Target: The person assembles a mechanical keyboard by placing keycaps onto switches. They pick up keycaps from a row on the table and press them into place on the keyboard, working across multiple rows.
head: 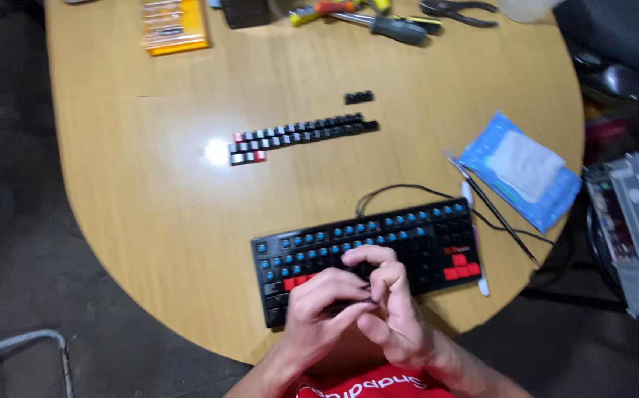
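Head view: low in the centre of the frame, the left hand (319, 306) and right hand (391, 309) are pressed together over the near edge of a black keyboard (408, 243), fingers curled narrow; whether anything is pinched cannot be told. Bare blue switches and a few red keys are shown. Loose glossy keycaps (301, 136) are laid in rows mid-frame on the rounded wooden table (150, 184).
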